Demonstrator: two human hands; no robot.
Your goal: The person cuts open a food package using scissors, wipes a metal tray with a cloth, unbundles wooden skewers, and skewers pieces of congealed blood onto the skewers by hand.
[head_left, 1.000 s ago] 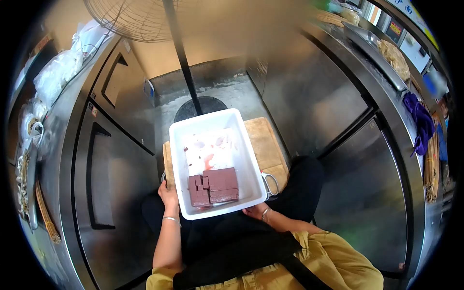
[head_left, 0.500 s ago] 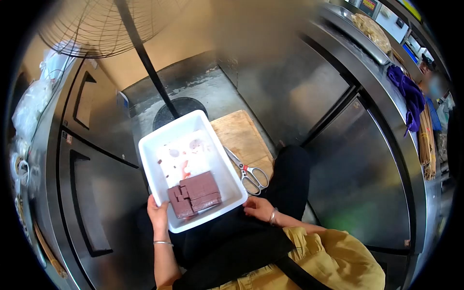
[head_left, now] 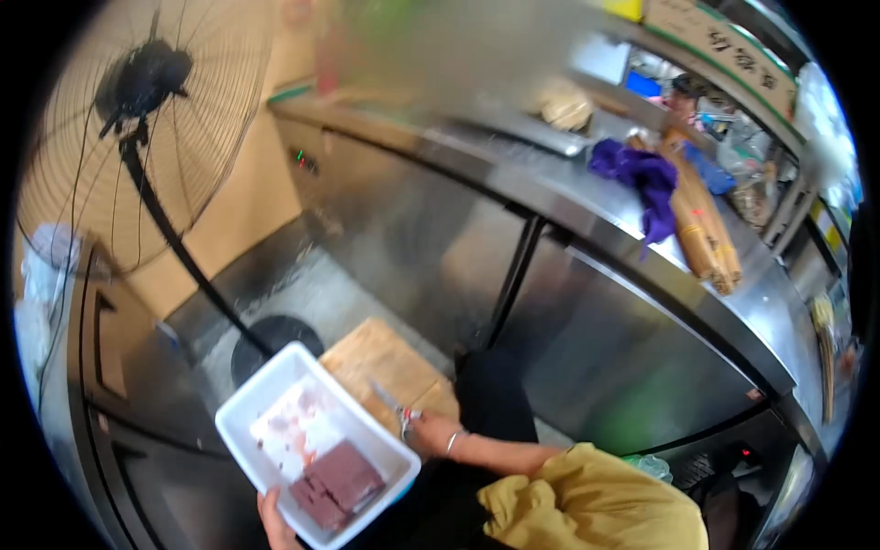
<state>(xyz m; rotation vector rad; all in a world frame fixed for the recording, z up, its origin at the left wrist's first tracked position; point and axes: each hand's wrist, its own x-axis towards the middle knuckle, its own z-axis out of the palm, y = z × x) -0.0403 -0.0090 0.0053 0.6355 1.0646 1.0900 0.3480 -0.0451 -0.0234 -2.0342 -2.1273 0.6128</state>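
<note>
Steel cabinets (head_left: 632,344) around, low work area between them. Dark red-brown block (head_left: 344,478), partly cut into pieces, lies in the near end of the white tub (head_left: 240,414). Tub is over the lap, overlapping the wooden board (head_left: 371,346); can't tell what bears its weight. Left hand (head_left: 276,522) grips the tub's near-left wall. Right hand (head_left: 434,433) is at the handles of the scissors (head_left: 404,418), fingers curled; too blurred to tell if the grip is closed. Step in hand, my read: getting hold of scissors. Next move calls for a firm handle grip, tub steadied. Further out: fan (head_left: 145,82), worktop (head_left: 564,192) with purple cloth (head_left: 646,179), skewers (head_left: 701,225).
</note>
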